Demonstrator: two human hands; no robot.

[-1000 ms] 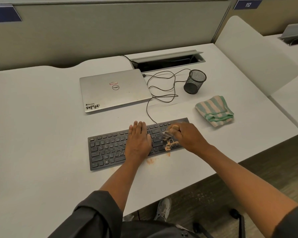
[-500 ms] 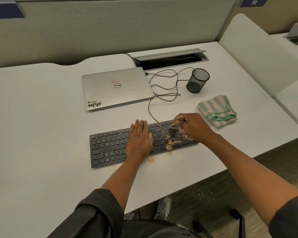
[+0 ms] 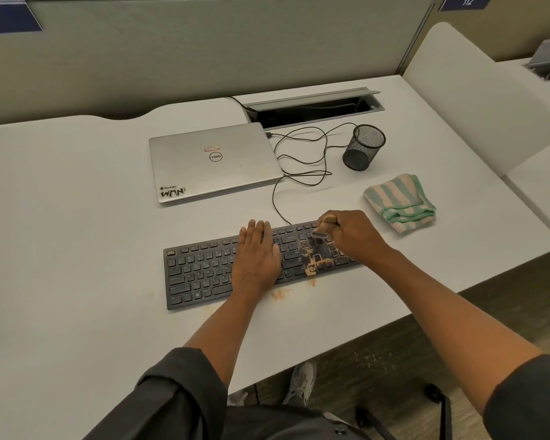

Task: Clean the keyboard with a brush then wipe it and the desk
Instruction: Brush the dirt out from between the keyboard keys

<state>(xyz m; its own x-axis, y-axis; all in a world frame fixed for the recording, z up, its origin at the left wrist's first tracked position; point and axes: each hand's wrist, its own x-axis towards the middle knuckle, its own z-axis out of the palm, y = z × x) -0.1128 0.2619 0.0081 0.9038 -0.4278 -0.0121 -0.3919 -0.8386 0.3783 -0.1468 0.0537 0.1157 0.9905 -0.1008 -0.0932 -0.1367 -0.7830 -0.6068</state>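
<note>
Bristles of brush (image 3: 322,230) blur beside right hand (image 3: 354,238).

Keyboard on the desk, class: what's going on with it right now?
A person is brushing the keyboard. The left hand lies flat on the keys, steadying it, while the right hand grips a brush over orange crumbs at the right end. Some crumbs lie on the desk. The cloth sits unused.

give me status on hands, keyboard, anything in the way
Left hand flat on keyboard, right hand grips brush on right-side keys. Orange crumbs on keys and desk. Cloth unused. Nothing blocking.
</note>
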